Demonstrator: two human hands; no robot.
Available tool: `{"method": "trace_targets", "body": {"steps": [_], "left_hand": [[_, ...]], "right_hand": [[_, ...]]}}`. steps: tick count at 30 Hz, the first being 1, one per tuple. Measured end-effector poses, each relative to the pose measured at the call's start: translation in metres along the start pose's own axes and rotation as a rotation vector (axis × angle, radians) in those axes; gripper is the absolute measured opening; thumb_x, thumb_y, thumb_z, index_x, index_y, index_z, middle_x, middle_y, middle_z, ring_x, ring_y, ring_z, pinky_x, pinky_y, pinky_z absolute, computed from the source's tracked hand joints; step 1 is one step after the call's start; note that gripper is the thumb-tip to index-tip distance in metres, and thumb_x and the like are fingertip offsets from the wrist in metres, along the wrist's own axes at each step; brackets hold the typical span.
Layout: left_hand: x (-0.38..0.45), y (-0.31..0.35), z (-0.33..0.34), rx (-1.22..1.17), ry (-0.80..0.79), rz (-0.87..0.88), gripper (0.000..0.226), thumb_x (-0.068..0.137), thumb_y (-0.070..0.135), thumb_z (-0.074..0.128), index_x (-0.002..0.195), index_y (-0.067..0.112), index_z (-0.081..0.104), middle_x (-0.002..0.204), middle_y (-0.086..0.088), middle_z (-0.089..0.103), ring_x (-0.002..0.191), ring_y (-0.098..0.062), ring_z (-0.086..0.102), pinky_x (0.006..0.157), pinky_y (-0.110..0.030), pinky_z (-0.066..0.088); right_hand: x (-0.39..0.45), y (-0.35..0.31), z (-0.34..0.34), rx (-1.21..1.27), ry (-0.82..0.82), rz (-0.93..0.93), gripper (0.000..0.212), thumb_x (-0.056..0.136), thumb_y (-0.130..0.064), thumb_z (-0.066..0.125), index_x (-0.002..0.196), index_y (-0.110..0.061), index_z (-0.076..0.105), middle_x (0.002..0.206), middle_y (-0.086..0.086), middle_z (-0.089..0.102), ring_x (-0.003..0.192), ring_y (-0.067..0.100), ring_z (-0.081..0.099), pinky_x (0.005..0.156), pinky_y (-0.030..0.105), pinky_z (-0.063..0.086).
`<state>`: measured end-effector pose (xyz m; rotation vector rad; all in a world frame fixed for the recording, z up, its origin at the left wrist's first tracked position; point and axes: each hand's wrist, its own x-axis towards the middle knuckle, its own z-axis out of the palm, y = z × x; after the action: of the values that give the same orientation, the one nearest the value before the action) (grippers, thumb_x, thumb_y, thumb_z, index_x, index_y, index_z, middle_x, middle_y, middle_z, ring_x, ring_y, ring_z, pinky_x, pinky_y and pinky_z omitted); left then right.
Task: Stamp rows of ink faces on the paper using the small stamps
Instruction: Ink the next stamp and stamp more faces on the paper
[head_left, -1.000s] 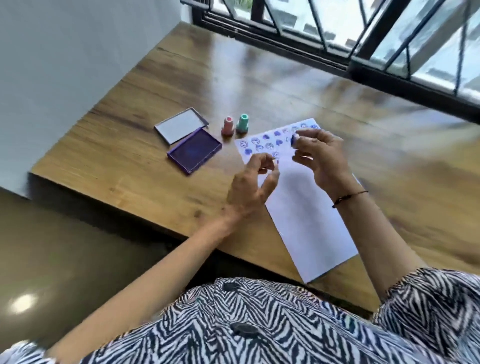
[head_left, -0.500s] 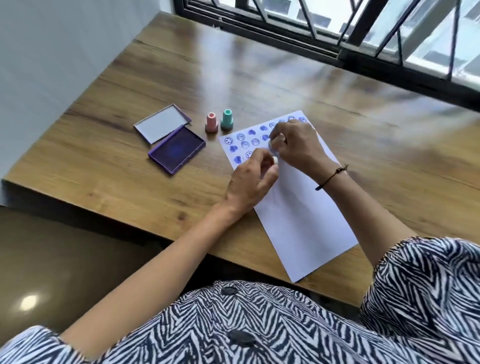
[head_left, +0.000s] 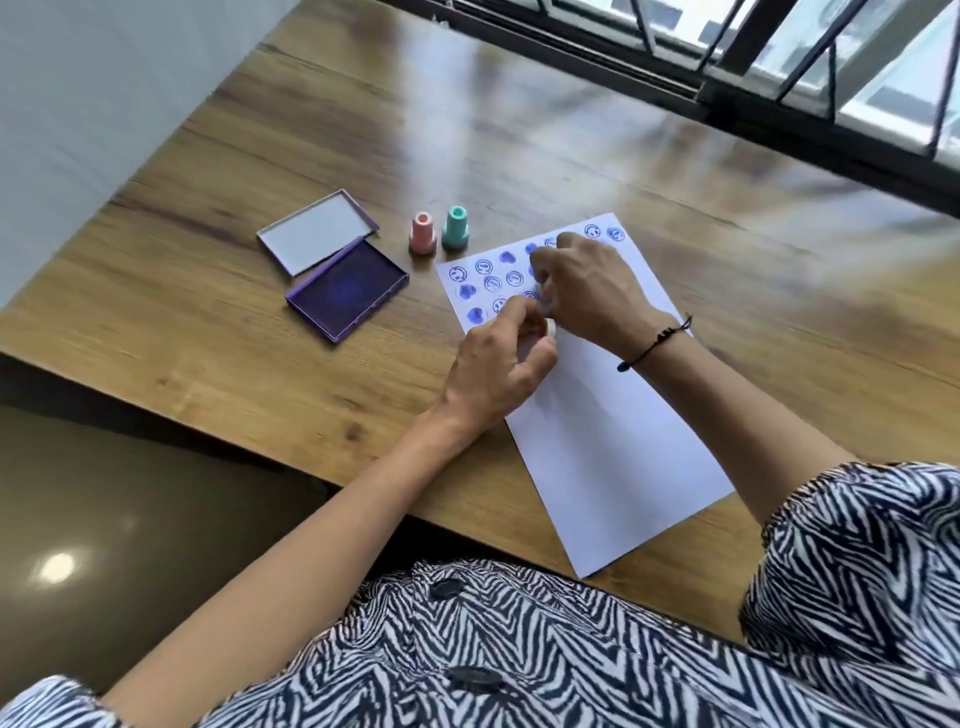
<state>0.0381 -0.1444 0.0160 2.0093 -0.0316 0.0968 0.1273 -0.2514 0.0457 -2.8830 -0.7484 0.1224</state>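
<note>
A white paper (head_left: 613, 415) lies slanted on the wooden table, with rows of blue ink faces (head_left: 485, 267) and blots across its top. My right hand (head_left: 587, 291) is curled low over the third row, fingertips closed on a small stamp that the fingers almost hide. My left hand (head_left: 498, 364) rests on the paper's left edge right beside it, pinching a small white piece (head_left: 549, 327); I cannot tell whether it is a stamp or a cap. A pink stamp (head_left: 422, 234) and a mint stamp (head_left: 456, 227) stand upright just beyond the paper's top left corner.
The open purple ink pad (head_left: 347, 291) sits left of the stamps with its lid (head_left: 317, 231) behind it. The table's (head_left: 260, 395) near edge runs under my left forearm. A window frame (head_left: 727, 88) borders the far side, and a wall the left.
Both hands came down from above the paper onto its stamped area. My left hand's fingers, apart a second ago, are now pinched together beside the right hand.
</note>
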Motion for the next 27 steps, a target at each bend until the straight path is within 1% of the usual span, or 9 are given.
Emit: {"method": "trace_targets", "body": {"steps": [4, 6, 9, 12, 17, 21, 23, 25, 27], "left_hand": [[0.000, 0.001, -0.001, -0.032, 0.012, -0.005, 0.029, 0.078, 0.026, 0.049, 0.099, 0.007, 0.056, 0.094, -0.010, 0.071, 0.091, -0.023, 0.067, 0.081, -0.036, 0.051], [0.001, 0.000, -0.001, -0.046, 0.010, -0.013, 0.029, 0.078, 0.026, 0.049, 0.098, 0.007, 0.057, 0.094, -0.010, 0.071, 0.090, -0.022, 0.067, 0.081, -0.035, 0.051], [0.001, 0.000, 0.000, -0.055, 0.017, -0.019, 0.028, 0.077, 0.025, 0.049, 0.096, 0.006, 0.057, 0.090, -0.011, 0.071, 0.087, -0.024, 0.066, 0.079, -0.035, 0.051], [0.002, -0.002, 0.000, -0.066, 0.013, -0.012, 0.027, 0.077, 0.024, 0.049, 0.095, 0.005, 0.057, 0.088, -0.010, 0.070, 0.084, -0.023, 0.066, 0.077, -0.031, 0.049], [0.003, -0.004, -0.001, -0.086, 0.017, 0.001, 0.026, 0.078, 0.025, 0.050, 0.094, 0.005, 0.057, 0.084, -0.003, 0.068, 0.081, -0.015, 0.064, 0.075, -0.024, 0.047], [0.002, -0.003, 0.000, -0.085, 0.011, 0.014, 0.026, 0.078, 0.025, 0.050, 0.093, 0.006, 0.057, 0.081, 0.004, 0.063, 0.076, -0.005, 0.059, 0.070, -0.015, 0.043], [0.004, -0.004, -0.001, -0.084, 0.010, 0.017, 0.026, 0.077, 0.026, 0.049, 0.092, 0.006, 0.057, 0.079, 0.005, 0.062, 0.071, 0.001, 0.055, 0.066, -0.008, 0.040], [0.003, -0.006, -0.001, -0.088, 0.005, 0.010, 0.026, 0.077, 0.026, 0.049, 0.092, 0.006, 0.057, 0.076, 0.006, 0.061, 0.069, 0.002, 0.052, 0.061, -0.001, 0.036], [0.000, -0.007, -0.001, -0.081, -0.001, 0.009, 0.027, 0.077, 0.027, 0.048, 0.092, 0.007, 0.056, 0.076, 0.004, 0.063, 0.069, -0.003, 0.055, 0.062, -0.003, 0.038]], "right_hand": [[-0.002, 0.001, -0.001, 0.037, -0.009, 0.013, 0.029, 0.074, -0.029, 0.056, 0.086, -0.004, 0.058, 0.093, 0.022, 0.056, 0.078, 0.041, 0.057, 0.070, 0.044, 0.049], [-0.001, 0.002, 0.000, 0.036, -0.002, 0.016, 0.029, 0.075, -0.031, 0.058, 0.086, -0.004, 0.058, 0.092, 0.022, 0.056, 0.077, 0.041, 0.056, 0.069, 0.044, 0.049], [-0.001, 0.002, 0.002, 0.048, 0.005, 0.022, 0.033, 0.074, -0.036, 0.052, 0.083, -0.004, 0.058, 0.089, 0.021, 0.056, 0.075, 0.040, 0.055, 0.067, 0.041, 0.045], [-0.003, 0.001, 0.003, 0.049, 0.019, 0.027, 0.038, 0.073, -0.040, 0.049, 0.083, -0.004, 0.057, 0.090, 0.021, 0.055, 0.072, 0.039, 0.054, 0.066, 0.042, 0.046], [-0.001, 0.001, 0.008, 0.003, 0.040, 0.036, 0.021, 0.081, -0.025, 0.055, 0.085, -0.005, 0.055, 0.092, 0.020, 0.054, 0.071, 0.039, 0.054, 0.064, 0.041, 0.047], [-0.001, 0.002, 0.010, 0.012, 0.045, 0.061, 0.021, 0.082, -0.026, 0.055, 0.084, -0.005, 0.055, 0.093, 0.020, 0.053, 0.067, 0.032, 0.047, 0.062, 0.038, 0.042], [0.001, 0.001, 0.008, 0.035, 0.015, 0.072, 0.023, 0.081, -0.029, 0.057, 0.085, -0.006, 0.056, 0.093, 0.019, 0.053, 0.069, 0.031, 0.046, 0.064, 0.038, 0.042], [0.001, 0.000, 0.005, 0.076, -0.046, 0.081, 0.025, 0.080, -0.030, 0.060, 0.086, -0.006, 0.057, 0.094, 0.019, 0.054, 0.077, 0.033, 0.051, 0.071, 0.040, 0.045], [-0.003, 0.001, 0.001, 0.167, -0.019, 0.111, 0.017, 0.080, -0.021, 0.060, 0.089, -0.006, 0.061, 0.097, 0.019, 0.058, 0.087, 0.033, 0.055, 0.076, 0.040, 0.047]]}}
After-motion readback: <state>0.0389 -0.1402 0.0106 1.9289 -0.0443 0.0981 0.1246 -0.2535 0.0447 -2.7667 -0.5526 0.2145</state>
